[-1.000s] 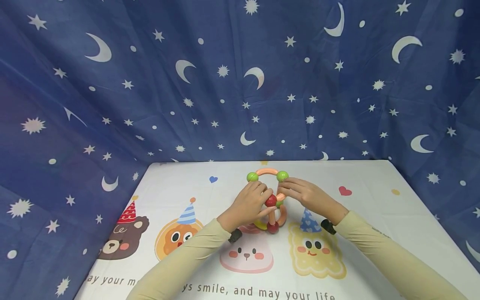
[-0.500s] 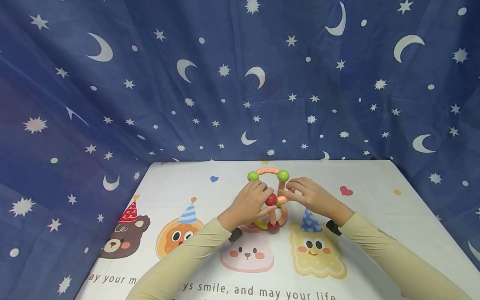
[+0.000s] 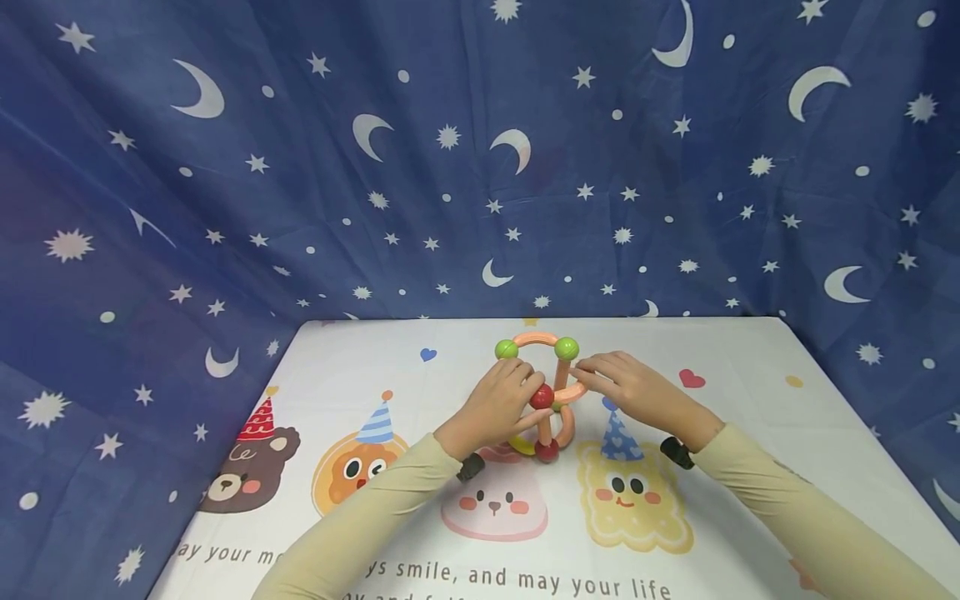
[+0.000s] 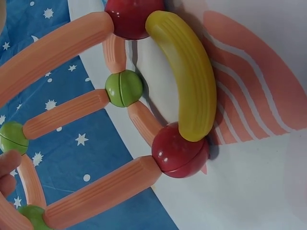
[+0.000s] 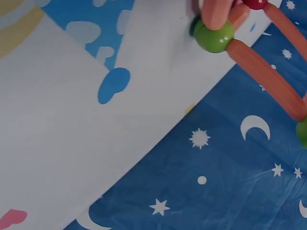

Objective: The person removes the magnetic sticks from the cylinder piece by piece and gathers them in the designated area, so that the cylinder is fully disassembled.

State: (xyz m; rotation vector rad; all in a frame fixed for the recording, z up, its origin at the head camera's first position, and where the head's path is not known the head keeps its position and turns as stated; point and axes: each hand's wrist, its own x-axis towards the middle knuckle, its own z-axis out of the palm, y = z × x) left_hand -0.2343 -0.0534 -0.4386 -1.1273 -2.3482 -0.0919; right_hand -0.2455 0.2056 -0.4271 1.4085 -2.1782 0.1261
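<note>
A toy frame of orange rods (image 4: 103,191) and balls stands upright on the table. Its visible base has a yellow rod (image 4: 189,76) between two red balls (image 4: 180,148) and a green ball (image 4: 123,88) behind. My left hand (image 3: 495,404) grips the upper part around another red ball (image 3: 542,397), its thumb below. From that ball a curved orange rod (image 3: 567,393) reaches right, its outer end at the fingertips of my right hand (image 3: 626,383), which seems to pinch it. The thumb's contact is hidden. In the right wrist view, part of the frame shows at upper right.
The white table cloth (image 3: 738,400) carries printed cartoon figures and lettering. A dark blue cloth (image 3: 420,167) with moons and stars hangs behind the table's far edge and along the sides. Each wrist wears a small black device (image 3: 471,468).
The right hand has shifted slightly right, and the curved rod's outer end has swung right with it. My left hand and the rest of the frame stay almost where they were.
</note>
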